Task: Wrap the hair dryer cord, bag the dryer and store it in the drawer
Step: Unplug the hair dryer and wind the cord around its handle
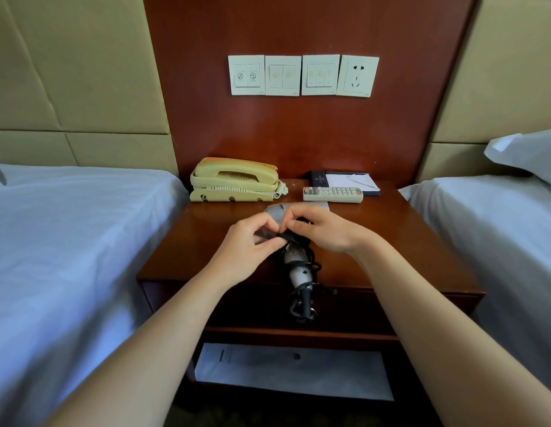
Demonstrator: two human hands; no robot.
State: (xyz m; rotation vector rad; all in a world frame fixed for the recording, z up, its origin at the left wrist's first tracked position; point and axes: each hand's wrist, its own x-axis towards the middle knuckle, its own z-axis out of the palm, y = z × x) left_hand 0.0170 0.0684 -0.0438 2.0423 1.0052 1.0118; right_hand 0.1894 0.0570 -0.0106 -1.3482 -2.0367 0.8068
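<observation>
**Q.** Which step is shown, and how is it done well?

**A.** Bagging, by judgement. The left hand (252, 241) and the right hand (323, 229) each pinch the mouth of the thin grey bag (278, 211), with fingers curled on its rim. They hold it at the head of the silver-and-black hair dryer (295, 266). The dryer lies mid-top on the dark red wooden nightstand (406, 241), its handle overhanging the front edge. The black cord (298, 309) is wound round the handle. Spread the mouth wide, draw it over the head first, and keep the coils snug so no loop snags.

**Q.** Counts?

**A.**
- **Task things:** one dryer, one bag, one cord.
- **Back left corner:** one cream corded telephone (234, 180).
- **Back right:** one white remote control (332, 194) and one notepad in a dark folder (351, 180).
- **Wall above:** four white wall plates (283, 75), three with switches and one socket.
</observation>
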